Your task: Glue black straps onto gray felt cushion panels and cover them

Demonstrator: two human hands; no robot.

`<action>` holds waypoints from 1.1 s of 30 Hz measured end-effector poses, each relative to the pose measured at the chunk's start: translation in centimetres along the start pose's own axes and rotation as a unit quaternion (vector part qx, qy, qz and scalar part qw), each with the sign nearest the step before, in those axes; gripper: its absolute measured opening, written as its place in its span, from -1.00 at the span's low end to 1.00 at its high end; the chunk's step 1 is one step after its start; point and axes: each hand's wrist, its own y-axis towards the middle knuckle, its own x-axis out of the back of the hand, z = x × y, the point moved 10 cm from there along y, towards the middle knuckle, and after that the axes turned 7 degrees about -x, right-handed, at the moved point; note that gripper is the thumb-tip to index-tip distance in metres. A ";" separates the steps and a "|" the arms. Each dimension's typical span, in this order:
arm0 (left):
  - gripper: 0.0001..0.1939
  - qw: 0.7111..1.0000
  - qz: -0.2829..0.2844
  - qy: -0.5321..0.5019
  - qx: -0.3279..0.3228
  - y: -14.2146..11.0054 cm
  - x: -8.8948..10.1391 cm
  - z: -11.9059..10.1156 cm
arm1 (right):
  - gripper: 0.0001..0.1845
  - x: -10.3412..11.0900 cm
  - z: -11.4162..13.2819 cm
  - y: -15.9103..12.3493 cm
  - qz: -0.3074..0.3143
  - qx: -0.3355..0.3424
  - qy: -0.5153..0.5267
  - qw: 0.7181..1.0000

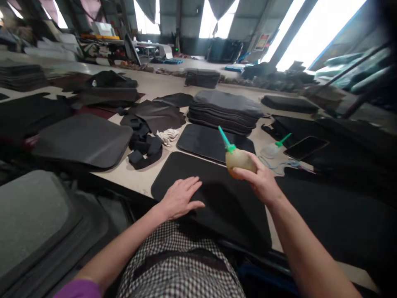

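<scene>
A black flat panel with rounded corners [229,215] lies on the table right in front of me. My left hand [182,196] rests on its left part, fingers stretched out and flat. Above the panel's right half, my right hand [262,178] is wrapped round a squeeze bottle [240,162] with a green nozzle. The bottle is tilted, its nozzle pointing up and to the left, and yellowish liquid shows low inside it. Just beyond the panel lies another black panel [211,140], partly under a stack of dark panels [225,107].
A second green-tipped bottle [271,150] lies at the right beside a phone [306,147]. Black strap [145,153] and a whitish cloth [168,136] are left of centre. A large dark panel [83,138] lies further left, and grey sheets [34,207] are stacked below it.
</scene>
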 end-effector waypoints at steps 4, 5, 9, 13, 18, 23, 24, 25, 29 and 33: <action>-0.18 0.999 0.025 0.022 -0.007 -0.5 -1.6 0.3 | -0.21 -7.2 0.2 -0.9 0.055 0.004 -0.047 0.997; -0.17 0.999 0.024 0.028 -0.004 -0.8 -1.9 0.5 | -0.21 -8.8 0.2 -1.1 0.066 0.009 -0.053 0.996; -0.18 0.999 0.027 0.032 0.011 -1.5 -2.8 1.2 | -0.29 -13.6 -0.4 -1.9 0.134 0.009 -0.048 0.990; -0.20 0.999 0.043 0.024 0.021 -1.7 -3.1 1.3 | -0.35 -15.2 -0.4 -2.0 0.120 -0.005 -0.067 0.991; -0.20 0.998 0.054 0.020 0.030 -1.8 -3.0 1.5 | -0.42 -16.2 0.6 -1.6 0.099 0.020 -0.201 0.974; -0.20 0.998 0.050 0.012 0.028 -1.9 -2.8 1.5 | -0.39 -16.7 0.5 -1.2 0.133 0.004 -0.188 0.973; -0.20 0.998 0.046 0.013 0.027 -1.9 -2.8 1.6 | -0.38 -16.8 0.4 -1.2 0.142 -0.003 -0.161 0.977; -0.19 0.999 0.040 0.016 0.026 -1.9 -2.8 1.7 | -0.37 -16.7 0.3 -1.2 0.146 -0.013 -0.129 0.981; -0.18 1.000 0.008 0.025 0.009 -2.1 -2.9 2.0 | -0.35 -15.3 -0.7 -1.1 0.113 -0.059 -0.017 0.992; -0.21 1.000 -0.002 0.025 0.002 -2.3 -3.0 2.3 | -0.34 -13.9 -1.6 -1.3 0.084 -0.076 0.020 0.993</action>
